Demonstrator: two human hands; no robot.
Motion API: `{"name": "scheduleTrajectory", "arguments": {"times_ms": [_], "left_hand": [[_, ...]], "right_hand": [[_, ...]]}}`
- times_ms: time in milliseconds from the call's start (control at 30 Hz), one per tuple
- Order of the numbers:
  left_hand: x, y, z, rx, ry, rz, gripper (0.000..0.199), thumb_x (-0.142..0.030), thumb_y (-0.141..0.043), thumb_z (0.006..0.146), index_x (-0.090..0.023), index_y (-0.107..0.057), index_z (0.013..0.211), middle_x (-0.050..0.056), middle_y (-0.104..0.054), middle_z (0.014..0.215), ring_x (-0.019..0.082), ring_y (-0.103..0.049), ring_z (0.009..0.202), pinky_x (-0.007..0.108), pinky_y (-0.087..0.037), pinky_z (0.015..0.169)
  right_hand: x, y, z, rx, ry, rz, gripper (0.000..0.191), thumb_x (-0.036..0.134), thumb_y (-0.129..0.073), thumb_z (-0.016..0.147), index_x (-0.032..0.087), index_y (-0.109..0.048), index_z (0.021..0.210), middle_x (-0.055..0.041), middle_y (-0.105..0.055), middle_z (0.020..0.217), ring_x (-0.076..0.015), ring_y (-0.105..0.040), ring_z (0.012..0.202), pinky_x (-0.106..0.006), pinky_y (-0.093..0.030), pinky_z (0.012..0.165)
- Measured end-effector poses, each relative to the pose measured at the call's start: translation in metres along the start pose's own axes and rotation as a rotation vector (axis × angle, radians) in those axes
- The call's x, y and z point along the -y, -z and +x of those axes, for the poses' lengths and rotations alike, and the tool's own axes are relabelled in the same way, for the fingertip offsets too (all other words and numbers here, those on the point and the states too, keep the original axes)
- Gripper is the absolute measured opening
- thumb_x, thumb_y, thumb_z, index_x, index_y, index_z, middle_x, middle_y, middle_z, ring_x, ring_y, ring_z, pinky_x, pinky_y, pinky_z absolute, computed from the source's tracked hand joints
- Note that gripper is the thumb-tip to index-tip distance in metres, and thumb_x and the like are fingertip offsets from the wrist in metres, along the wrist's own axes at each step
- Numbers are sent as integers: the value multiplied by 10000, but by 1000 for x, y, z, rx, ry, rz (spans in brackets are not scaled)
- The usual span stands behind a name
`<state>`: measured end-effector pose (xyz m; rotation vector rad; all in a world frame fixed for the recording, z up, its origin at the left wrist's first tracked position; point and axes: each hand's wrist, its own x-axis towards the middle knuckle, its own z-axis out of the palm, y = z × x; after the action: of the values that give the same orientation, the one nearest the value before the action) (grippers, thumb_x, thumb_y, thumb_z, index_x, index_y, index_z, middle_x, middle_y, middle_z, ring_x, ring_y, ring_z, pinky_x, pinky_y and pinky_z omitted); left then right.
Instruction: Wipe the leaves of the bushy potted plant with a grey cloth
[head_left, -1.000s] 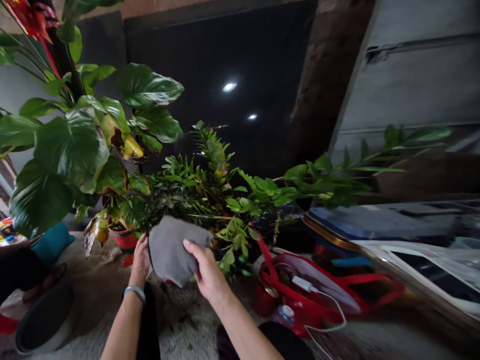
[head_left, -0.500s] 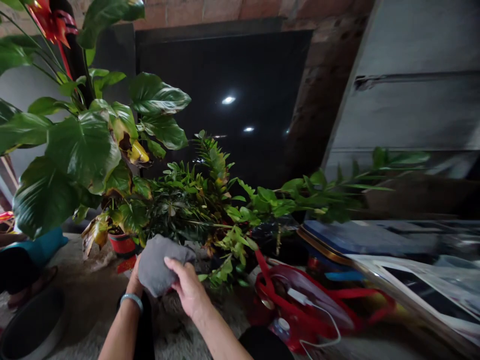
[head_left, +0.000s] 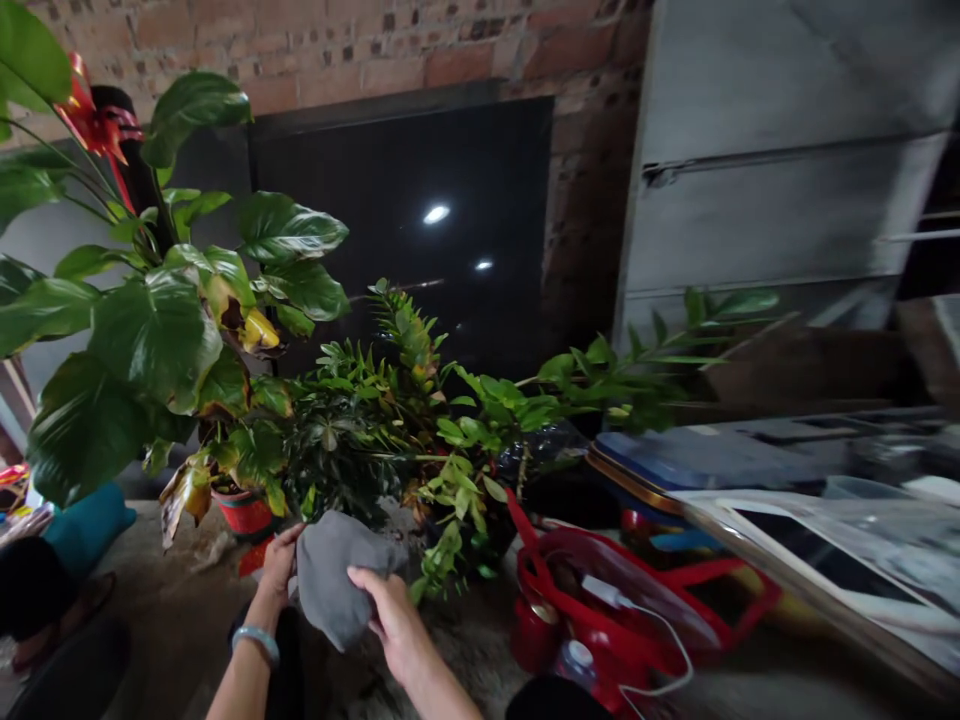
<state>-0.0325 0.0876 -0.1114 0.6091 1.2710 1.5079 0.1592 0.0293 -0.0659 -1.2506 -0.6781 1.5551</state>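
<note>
Between my hands is a soft grey piece of cloth (head_left: pixel 341 580), rounded and folded over, its exact kind unclear. My left hand (head_left: pixel 279 565), with a pale bracelet (head_left: pixel 256 641) at the wrist, pinches its left edge. From the right, my right hand (head_left: pixel 394 612) grips it with the thumb laid on top and the other fingers hidden beneath. Just beyond the cloth are the leafy plants (head_left: pixel 352 425) and a red pot (head_left: pixel 244 512) on the floor.
A red bag (head_left: pixel 615 590) with a white charger (head_left: pixel 604 592) and cable stands right of my hands. Farther right is a cluttered surface with a white framed panel (head_left: pixel 825 560). At far left sits another person in a teal garment (head_left: pixel 94 530). A brick wall (head_left: pixel 375 45) rises behind.
The view has shifted a little to the right. The cloth sits lower and looks more opened out; my left hand now shows more at its upper left edge.
</note>
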Motion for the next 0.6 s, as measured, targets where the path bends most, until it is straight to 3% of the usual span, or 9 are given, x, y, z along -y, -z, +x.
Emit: {"name": "scheduleTrajectory", "arguments": {"times_ms": [67, 167, 267, 367, 433, 600], "left_hand": [[-3, 0, -11, -66, -37, -3, 316, -189, -800, 517, -167, -753, 828, 87, -762, 842, 253, -690, 830, 322, -516, 709], [5, -6, -43, 100, -34, -157, 367, -332, -822, 575, -187, -770, 908, 121, -750, 1054, 285, -659, 1042, 343, -511, 847], [21, -18, -83, 234, 136, -357, 376, -484, -840, 530, -230, -777, 800, 125, -750, 1066, 347, -583, 1193, 400, -469, 976], [31, -26, -112, 189, 273, -472, 411, -538, -867, 428, -262, -758, 713, 111, -772, 944, 398, -571, 1200, 464, -449, 1016], [34, -28, -124, 179, 248, -484, 457, -542, -867, 424, -273, -771, 781, 99, -774, 918, 401, -557, 1217, 490, -430, 1041], [42, -42, -149, 282, 62, -392, 543, -433, -844, 560, -283, -736, 1071, 99, -737, 1112, 361, -510, 1280, 471, -415, 1063]], "right_hand": [[4, 17, -5, -27, 76, -48, 233, 355, -724, 524, 247, -519, 552, -4, -615, 670, -244, -587, 778, -336, -448, 682], [17, 37, -13, 10, 170, -59, 173, 276, -703, 484, 239, -570, 588, -15, -640, 678, -256, -580, 784, -348, -445, 718], [25, 44, -23, 134, 148, 86, 230, 292, -659, 495, 223, -619, 710, -16, -679, 728, -261, -607, 789, -353, -465, 713], [22, 41, -29, 209, 75, 175, 253, 342, -681, 534, 219, -610, 743, -20, -686, 720, -270, -635, 771, -366, -487, 688], [16, 40, -29, 120, 93, 115, 272, 374, -731, 541, 221, -598, 722, -29, -690, 721, -287, -646, 808, -374, -492, 710], [6, 43, -28, -163, 186, -162, 311, 476, -771, 562, 244, -598, 677, -62, -694, 758, -318, -643, 901, -376, -471, 787]]}}
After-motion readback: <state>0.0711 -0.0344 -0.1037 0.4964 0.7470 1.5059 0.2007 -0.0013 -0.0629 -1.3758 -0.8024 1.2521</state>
